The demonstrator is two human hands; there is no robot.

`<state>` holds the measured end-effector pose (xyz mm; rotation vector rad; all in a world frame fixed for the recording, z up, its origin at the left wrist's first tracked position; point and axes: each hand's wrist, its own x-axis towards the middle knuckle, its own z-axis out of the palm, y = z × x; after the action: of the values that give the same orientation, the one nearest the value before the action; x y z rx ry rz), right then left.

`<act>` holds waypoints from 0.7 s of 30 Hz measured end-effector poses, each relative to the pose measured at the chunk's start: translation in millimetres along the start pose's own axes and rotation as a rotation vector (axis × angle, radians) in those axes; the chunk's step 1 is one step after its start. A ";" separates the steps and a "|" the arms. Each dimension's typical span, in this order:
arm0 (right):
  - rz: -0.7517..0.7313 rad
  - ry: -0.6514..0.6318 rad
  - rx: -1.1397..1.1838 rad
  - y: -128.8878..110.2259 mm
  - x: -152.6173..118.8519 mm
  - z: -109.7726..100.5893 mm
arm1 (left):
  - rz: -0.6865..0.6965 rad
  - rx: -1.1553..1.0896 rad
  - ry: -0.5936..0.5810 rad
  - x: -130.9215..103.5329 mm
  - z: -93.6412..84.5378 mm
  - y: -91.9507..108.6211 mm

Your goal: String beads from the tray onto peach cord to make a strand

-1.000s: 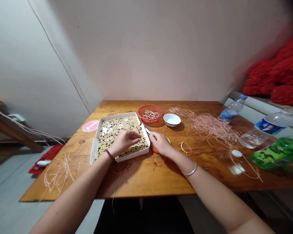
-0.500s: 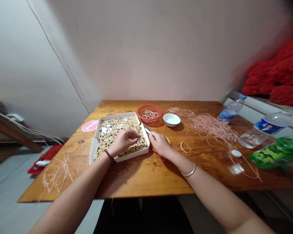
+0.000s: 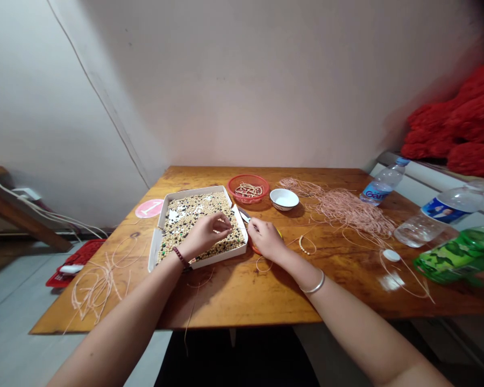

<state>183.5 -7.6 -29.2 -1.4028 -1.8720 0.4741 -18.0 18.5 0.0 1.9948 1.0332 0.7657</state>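
Observation:
My left hand (image 3: pixel 208 232) is above the right part of a white tray (image 3: pixel 200 262) filled with small cream beads (image 3: pixel 185 233), with some black and a few green ones. Its thumb and forefinger curl together in a pinch; whatever is between them is too small to make out. At the tray's right edge, my right hand (image 3: pixel 265 238) is closed, thumb against fingers. Beneath and beside it lies a pair of scissors (image 3: pixel 244 215), blades pointing away, its orange and yellow handle mostly covered. I cannot make out what the right fingers hold.
Behind the tray stand a red basket (image 3: pixel 248 199) with strung beads and a white bowl (image 3: pixel 284 200). Pink cord (image 3: pixel 347 209) is heaped to the right, near several plastic bottles (image 3: pixel 379 185). A short beaded string (image 3: pixel 304 245) and loose cords (image 3: pixel 94 290) lie on the table.
My left fingers have shifted slightly, leaving a wider gap inside their curl. My right hand stays nearly in place. The whole view has moved very slightly.

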 end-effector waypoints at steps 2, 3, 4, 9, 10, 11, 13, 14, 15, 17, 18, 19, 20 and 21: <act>0.009 0.001 -0.003 0.4 0.4 -0.1 | 0.007 0.001 -0.004 0.3 0.1 -0.7; 0.013 -0.001 -0.006 0.6 0.6 0.0 | 0.014 -0.001 -0.011 0.5 0.2 -1.3; 0.016 -0.003 -0.010 0.7 0.7 0.2 | 0.022 -0.003 -0.019 0.7 0.3 -1.9; 0.022 -0.001 -0.024 2.2 0.7 1.5 | 0.021 0.027 -0.014 0.6 0.7 -4.0; 0.023 0.002 -0.021 2.5 0.7 1.6 | 0.011 0.027 -0.008 0.3 0.8 -4.2; 0.024 0.005 -0.016 2.8 0.8 1.6 | 0.006 0.021 -0.005 0.1 0.8 -4.4; 0.026 0.010 -0.006 3.1 1.1 1.4 | 0.012 -0.007 -0.008 -0.4 0.9 -4.7; 0.029 0.010 -0.003 3.1 1.3 1.2 | 0.021 -0.025 -0.015 -0.5 1.0 -4.9; 0.032 0.010 -0.001 2.9 1.4 0.8 | 0.029 -0.041 -0.026 -0.7 1.1 -5.2; 0.038 0.010 0.002 2.2 1.6 -0.1 | 0.038 -0.065 -0.050 -0.8 1.6 -5.5; 0.040 0.012 0.002 1.7 1.6 -0.6 | 0.040 -0.070 -0.058 -0.8 1.8 -5.6; 0.043 0.013 0.003 1.3 1.6 -1.0 | 0.044 -0.072 -0.061 -0.8 2.1 -5.7; 0.045 0.016 0.003 0.9 1.6 -1.5 | 0.048 -0.071 -0.061 -0.6 2.2 -5.6; 0.046 0.017 0.004 0.6 1.6 -1.8 | 0.051 -0.069 -0.059 -0.5 2.2 -5.6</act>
<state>185.0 -6.1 -27.8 -1.4459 -1.8280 0.4871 -18.8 19.5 -5.9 1.9793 0.9134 0.7545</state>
